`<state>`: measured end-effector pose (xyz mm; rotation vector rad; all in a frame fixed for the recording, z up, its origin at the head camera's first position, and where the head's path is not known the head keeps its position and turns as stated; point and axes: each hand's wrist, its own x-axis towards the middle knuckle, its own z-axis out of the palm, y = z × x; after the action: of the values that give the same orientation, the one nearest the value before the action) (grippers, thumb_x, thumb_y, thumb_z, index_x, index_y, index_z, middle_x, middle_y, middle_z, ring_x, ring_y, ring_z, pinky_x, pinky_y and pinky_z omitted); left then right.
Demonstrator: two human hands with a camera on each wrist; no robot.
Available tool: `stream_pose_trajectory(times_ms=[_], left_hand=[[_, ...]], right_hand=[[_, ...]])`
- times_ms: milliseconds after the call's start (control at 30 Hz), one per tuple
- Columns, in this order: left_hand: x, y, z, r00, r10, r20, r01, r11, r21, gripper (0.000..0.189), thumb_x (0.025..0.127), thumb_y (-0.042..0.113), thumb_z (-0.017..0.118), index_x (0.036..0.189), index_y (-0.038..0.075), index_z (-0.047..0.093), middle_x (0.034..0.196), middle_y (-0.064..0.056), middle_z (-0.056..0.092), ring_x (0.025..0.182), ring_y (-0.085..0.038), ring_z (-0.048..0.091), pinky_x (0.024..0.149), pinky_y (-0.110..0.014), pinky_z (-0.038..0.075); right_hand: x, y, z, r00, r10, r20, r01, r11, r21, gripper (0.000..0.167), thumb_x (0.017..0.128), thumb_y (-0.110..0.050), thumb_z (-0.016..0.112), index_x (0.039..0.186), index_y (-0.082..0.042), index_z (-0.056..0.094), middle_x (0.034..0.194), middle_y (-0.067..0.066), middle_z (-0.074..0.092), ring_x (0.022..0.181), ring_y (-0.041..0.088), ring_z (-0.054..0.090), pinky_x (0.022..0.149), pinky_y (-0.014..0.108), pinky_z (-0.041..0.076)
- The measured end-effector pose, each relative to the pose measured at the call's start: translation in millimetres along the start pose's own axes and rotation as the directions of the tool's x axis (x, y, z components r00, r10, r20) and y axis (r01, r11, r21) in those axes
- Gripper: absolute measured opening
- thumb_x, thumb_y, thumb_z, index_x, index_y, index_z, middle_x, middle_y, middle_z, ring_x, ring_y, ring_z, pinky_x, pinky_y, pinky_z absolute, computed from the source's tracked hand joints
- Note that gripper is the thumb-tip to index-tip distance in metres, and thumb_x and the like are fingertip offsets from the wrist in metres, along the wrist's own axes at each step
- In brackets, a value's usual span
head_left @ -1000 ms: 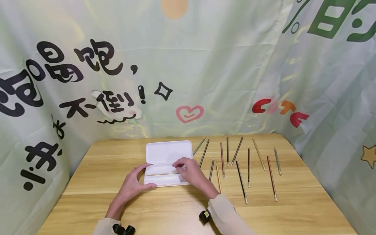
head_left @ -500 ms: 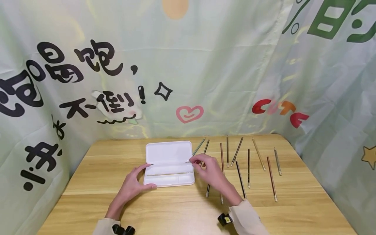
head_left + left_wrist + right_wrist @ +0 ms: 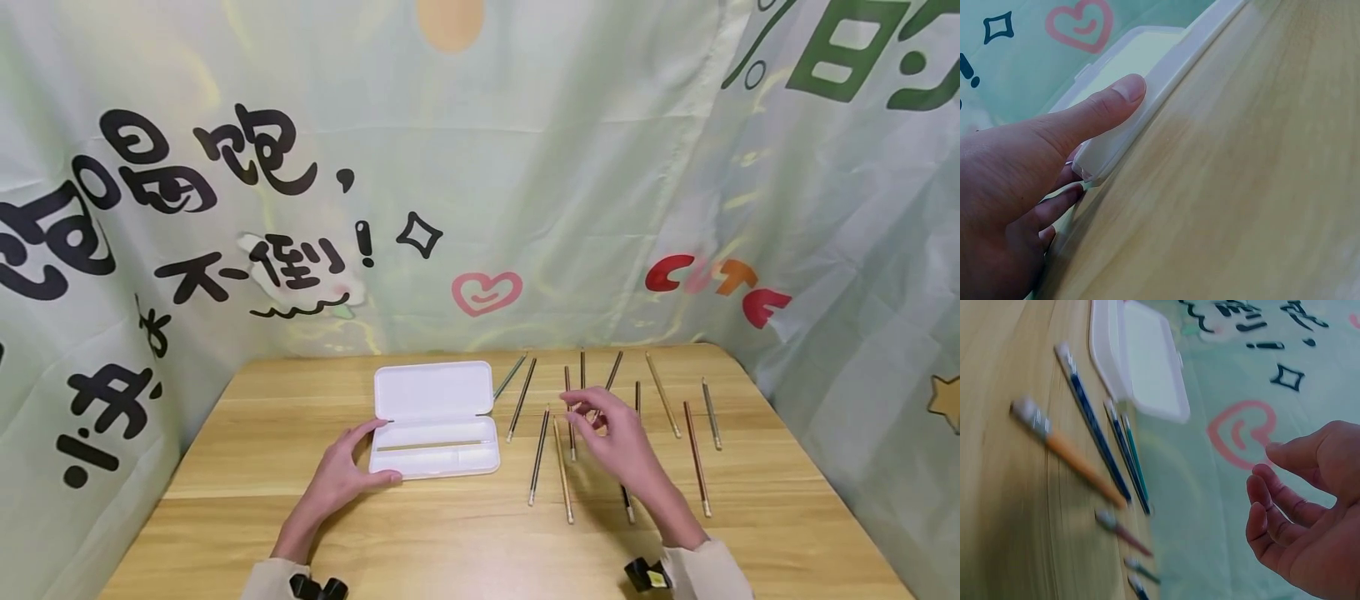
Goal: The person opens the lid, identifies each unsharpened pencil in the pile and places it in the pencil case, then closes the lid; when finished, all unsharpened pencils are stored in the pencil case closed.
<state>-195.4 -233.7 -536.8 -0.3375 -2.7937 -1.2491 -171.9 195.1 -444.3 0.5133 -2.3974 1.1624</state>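
A white pencil case (image 3: pixel 432 380) lies with its lid up on the wooden table, and one tan pencil (image 3: pixel 431 446) rests lengthwise inside it. My left hand (image 3: pixel 347 461) grips the case's left end, thumb on the front edge and forefinger near the hinge corner. In the left wrist view the thumb (image 3: pixel 1107 103) lies along the case's side. To the right, my right hand (image 3: pixel 615 433) hovers over loose pencils, fingers loosely bent and nothing between them. Close below it are a dark red pencil (image 3: pixel 568 400) and a black pencil (image 3: pixel 627 504), both partly hidden by it.
Several more pencils lie spread across the table's right half, among them a yellow one (image 3: pixel 563 479), a dark one (image 3: pixel 538 458) and a red one (image 3: pixel 696 458). A printed curtain (image 3: pixel 525 208) stands right behind the table's back edge.
My right hand has left the inside of the case and moved right, over the loose pencils. My left hand stays on the case's left end; the pencil inside lies as before.
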Motion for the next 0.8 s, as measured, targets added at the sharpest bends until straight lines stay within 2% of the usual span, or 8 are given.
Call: stream_pose_trajectory(times_ms=[233, 500, 633, 800], left_hand=[[-1.5, 0.2, -0.2, 1.0, 0.0, -0.002, 0.0, 1.0, 0.001, 0.09, 0.067, 0.052, 0.094, 0.145, 0.027, 0.057, 0.146, -0.021, 0.053, 0.131, -0.046, 0.049, 0.102, -0.07, 0.039], [-0.9, -0.2, 1.0, 1.0, -0.008, -0.001, 0.008, 1.0, 0.0, 0.09, 0.067, 0.054, 0.094, 0.145, 0.03, 0.056, 0.147, -0.02, 0.052, 0.133, -0.047, 0.048, 0.101, -0.071, 0.039], [-1.3, -0.9, 1.2, 1.0, -0.002, -0.004, 0.002, 1.0, 0.002, 0.09, 0.067, 0.054, 0.093, 0.145, 0.03, 0.056, 0.147, -0.02, 0.052, 0.133, -0.047, 0.048, 0.101, -0.071, 0.039], [-1.2, 0.6, 0.0, 1.0, 0.005, -0.001, -0.005, 1.0, -0.005, 0.09, 0.067, 0.053, 0.094, 0.145, 0.028, 0.057, 0.147, -0.021, 0.052, 0.132, -0.047, 0.048, 0.102, -0.071, 0.039]], right_hand=[[-16.8, 14.7, -34.0, 0.998, 0.027, -0.062, -0.031, 0.997, -0.07, 0.031, 0.089, 0.008, 0.075, 0.117, -0.005, 0.072, 0.108, 0.009, 0.072, 0.088, 0.009, 0.063, 0.064, 0.025, 0.054], [-32.6, 51.9, -69.0, 0.987, 0.103, -0.125, -0.119, 0.985, -0.127, 0.032, 0.09, 0.005, 0.074, 0.121, 0.001, 0.069, 0.109, 0.015, 0.07, 0.089, -0.006, 0.057, 0.064, 0.014, 0.051], [-36.6, 69.2, -85.3, 0.97, 0.185, -0.161, -0.209, 0.967, -0.147, 0.031, 0.093, -0.001, 0.073, 0.124, 0.001, 0.067, 0.104, 0.017, 0.069, 0.086, -0.008, 0.054, 0.064, 0.011, 0.048], [-43.5, 88.9, -98.8, 0.939, 0.284, -0.196, -0.322, 0.925, -0.203, 0.032, 0.094, -0.008, 0.074, 0.124, 0.001, 0.066, 0.099, 0.016, 0.067, 0.08, -0.008, 0.052, 0.06, 0.012, 0.045]])
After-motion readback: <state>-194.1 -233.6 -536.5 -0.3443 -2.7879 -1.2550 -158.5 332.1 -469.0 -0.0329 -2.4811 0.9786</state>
